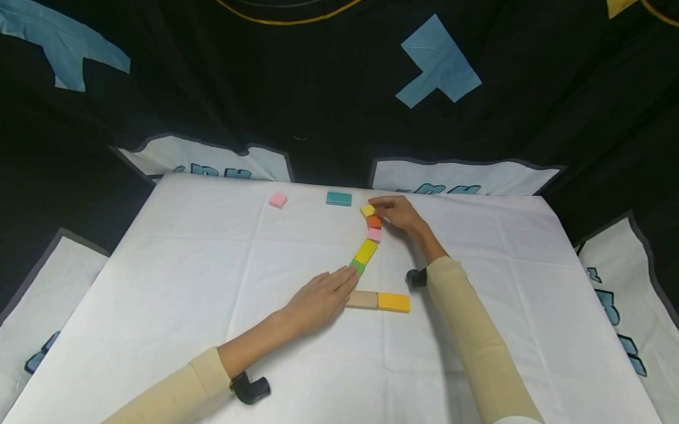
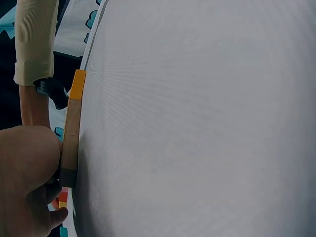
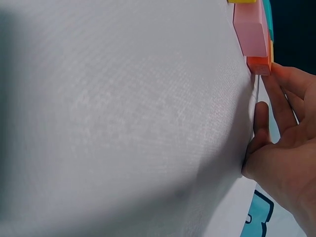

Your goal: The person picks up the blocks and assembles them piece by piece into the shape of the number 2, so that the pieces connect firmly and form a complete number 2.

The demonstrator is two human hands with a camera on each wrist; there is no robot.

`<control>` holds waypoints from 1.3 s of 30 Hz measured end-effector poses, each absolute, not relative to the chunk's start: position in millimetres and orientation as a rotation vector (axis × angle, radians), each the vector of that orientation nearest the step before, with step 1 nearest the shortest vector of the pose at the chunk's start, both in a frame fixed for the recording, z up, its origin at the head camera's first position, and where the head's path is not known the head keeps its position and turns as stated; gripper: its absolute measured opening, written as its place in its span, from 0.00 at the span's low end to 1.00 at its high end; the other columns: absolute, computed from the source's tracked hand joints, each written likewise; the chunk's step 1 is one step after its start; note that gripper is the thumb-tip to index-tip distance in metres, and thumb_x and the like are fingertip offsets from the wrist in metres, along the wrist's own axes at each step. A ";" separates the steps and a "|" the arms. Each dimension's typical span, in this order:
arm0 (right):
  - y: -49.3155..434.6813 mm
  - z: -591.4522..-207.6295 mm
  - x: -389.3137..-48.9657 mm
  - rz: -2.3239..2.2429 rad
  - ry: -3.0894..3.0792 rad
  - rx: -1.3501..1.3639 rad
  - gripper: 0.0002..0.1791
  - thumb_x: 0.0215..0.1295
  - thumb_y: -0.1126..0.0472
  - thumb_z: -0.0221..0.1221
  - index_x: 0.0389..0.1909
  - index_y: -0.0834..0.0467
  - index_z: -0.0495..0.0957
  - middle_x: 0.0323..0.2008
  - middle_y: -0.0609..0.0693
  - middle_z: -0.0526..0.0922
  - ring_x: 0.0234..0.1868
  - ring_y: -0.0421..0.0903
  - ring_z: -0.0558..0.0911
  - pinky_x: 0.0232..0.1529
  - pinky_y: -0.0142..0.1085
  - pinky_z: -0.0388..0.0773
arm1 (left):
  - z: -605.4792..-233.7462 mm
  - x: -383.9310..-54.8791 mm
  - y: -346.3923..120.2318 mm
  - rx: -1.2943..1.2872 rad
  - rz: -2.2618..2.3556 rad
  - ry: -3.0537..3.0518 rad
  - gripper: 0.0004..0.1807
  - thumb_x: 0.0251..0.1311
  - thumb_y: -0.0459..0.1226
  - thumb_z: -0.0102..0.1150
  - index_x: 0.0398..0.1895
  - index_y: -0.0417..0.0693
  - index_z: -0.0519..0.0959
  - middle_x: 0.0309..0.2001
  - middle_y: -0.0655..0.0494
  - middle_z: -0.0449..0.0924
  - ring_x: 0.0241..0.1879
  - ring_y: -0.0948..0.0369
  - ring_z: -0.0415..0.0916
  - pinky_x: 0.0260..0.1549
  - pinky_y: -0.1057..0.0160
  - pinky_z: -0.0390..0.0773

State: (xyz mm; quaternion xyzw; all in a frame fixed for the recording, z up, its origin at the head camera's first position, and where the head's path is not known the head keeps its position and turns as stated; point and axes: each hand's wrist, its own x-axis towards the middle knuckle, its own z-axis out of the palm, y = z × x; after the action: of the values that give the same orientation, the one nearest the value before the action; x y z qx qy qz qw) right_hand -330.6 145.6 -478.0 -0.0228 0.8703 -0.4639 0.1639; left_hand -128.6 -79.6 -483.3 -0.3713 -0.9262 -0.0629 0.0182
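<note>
In the head view my left hand (image 1: 322, 299) lies low over the table, its fairly straight fingers reaching the green block (image 1: 357, 266). A plain wooden block (image 1: 362, 299) emerges from beside that hand, end to end with an orange-yellow block (image 1: 394, 302). Farther along the curved row come a long yellow block (image 1: 365, 251), a pink block (image 1: 374, 235) and a red-orange block (image 1: 374, 222). At the row's far end my right hand (image 1: 397, 212) pinches a small yellow block (image 1: 367, 210) with its fingertips. In the right wrist view its fingers (image 3: 279, 106) partly pass behind the red-orange block.
A teal block (image 1: 339, 199) and a separate pink block (image 1: 278, 200) lie near the far table edge, left of the row. White cloth covers the table (image 1: 174, 281). A dark curtain (image 1: 332, 112) hangs behind it. Each wrist carries a small black camera.
</note>
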 end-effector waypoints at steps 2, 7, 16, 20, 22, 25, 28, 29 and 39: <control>145.6 -478.6 -330.7 -1.322 2.479 -0.070 0.19 0.72 0.60 0.57 0.62 0.52 0.80 0.66 0.52 0.74 0.67 0.53 0.68 0.69 0.51 0.63 | -484.0 -128.5 -79.5 -1.156 -0.195 -2.874 0.29 0.77 0.43 0.46 0.76 0.41 0.61 0.75 0.49 0.58 0.74 0.55 0.56 0.65 0.53 0.67; 145.5 -479.4 -331.1 -1.322 2.478 -0.080 0.19 0.72 0.61 0.57 0.62 0.51 0.80 0.66 0.52 0.74 0.67 0.53 0.68 0.69 0.51 0.63 | -484.6 -128.3 -79.7 -1.156 -0.208 -2.886 0.29 0.77 0.43 0.46 0.76 0.41 0.61 0.76 0.49 0.58 0.74 0.55 0.55 0.66 0.53 0.66; 145.4 -475.8 -329.5 -1.348 2.459 -0.094 0.18 0.73 0.62 0.57 0.61 0.52 0.80 0.66 0.52 0.75 0.67 0.53 0.68 0.69 0.50 0.63 | -485.4 -128.6 -79.9 -1.153 -0.202 -2.869 0.29 0.77 0.43 0.46 0.76 0.41 0.61 0.75 0.49 0.59 0.74 0.55 0.56 0.65 0.53 0.67; 144.7 -475.7 -329.5 -1.356 2.453 -0.093 0.18 0.73 0.62 0.57 0.61 0.53 0.80 0.65 0.53 0.75 0.67 0.53 0.69 0.69 0.50 0.64 | -484.9 -128.4 -79.9 -1.150 -0.205 -2.866 0.29 0.77 0.42 0.47 0.75 0.41 0.61 0.75 0.49 0.59 0.73 0.55 0.56 0.65 0.53 0.67; 144.5 -475.7 -329.4 -1.358 2.452 -0.098 0.19 0.72 0.62 0.57 0.61 0.53 0.80 0.65 0.53 0.75 0.67 0.53 0.69 0.69 0.50 0.64 | -484.4 -128.1 -79.9 -1.148 -0.209 -2.871 0.29 0.77 0.42 0.46 0.76 0.41 0.61 0.75 0.49 0.59 0.74 0.55 0.56 0.65 0.53 0.67; 144.4 -476.3 -329.7 -1.356 2.453 -0.110 0.19 0.73 0.63 0.56 0.62 0.53 0.80 0.65 0.53 0.75 0.67 0.53 0.68 0.69 0.50 0.63 | -483.5 -127.4 -80.1 -1.145 -0.225 -2.883 0.29 0.77 0.42 0.46 0.76 0.41 0.61 0.75 0.49 0.58 0.74 0.54 0.56 0.66 0.52 0.66; 144.2 -477.5 -330.3 -1.358 2.452 -0.111 0.19 0.73 0.63 0.56 0.62 0.53 0.80 0.65 0.52 0.75 0.67 0.53 0.68 0.69 0.50 0.63 | -482.8 -126.9 -80.2 -1.144 -0.231 -2.892 0.29 0.77 0.42 0.46 0.76 0.41 0.61 0.75 0.49 0.58 0.74 0.54 0.55 0.66 0.52 0.66; 144.2 -477.8 -330.4 -1.359 2.450 -0.109 0.18 0.73 0.63 0.56 0.61 0.53 0.80 0.65 0.52 0.75 0.67 0.52 0.68 0.69 0.50 0.64 | -482.7 -126.7 -80.4 -1.145 -0.231 -2.891 0.29 0.77 0.42 0.46 0.76 0.41 0.61 0.75 0.49 0.58 0.74 0.54 0.55 0.66 0.52 0.66; 144.3 -478.6 -331.7 -1.358 2.459 -0.116 0.18 0.73 0.63 0.55 0.61 0.53 0.80 0.65 0.53 0.75 0.66 0.52 0.70 0.69 0.50 0.64 | -483.8 -127.5 -80.8 -1.151 -0.191 -2.870 0.29 0.76 0.42 0.47 0.76 0.41 0.61 0.75 0.49 0.59 0.74 0.55 0.56 0.66 0.53 0.67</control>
State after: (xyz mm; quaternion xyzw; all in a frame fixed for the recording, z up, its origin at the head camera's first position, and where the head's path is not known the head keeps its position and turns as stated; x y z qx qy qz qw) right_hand -331.7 144.3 -478.6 -0.0407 0.8628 -0.4765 0.1640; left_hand -127.5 -80.8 -483.8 -0.3714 -0.9262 -0.0616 0.0217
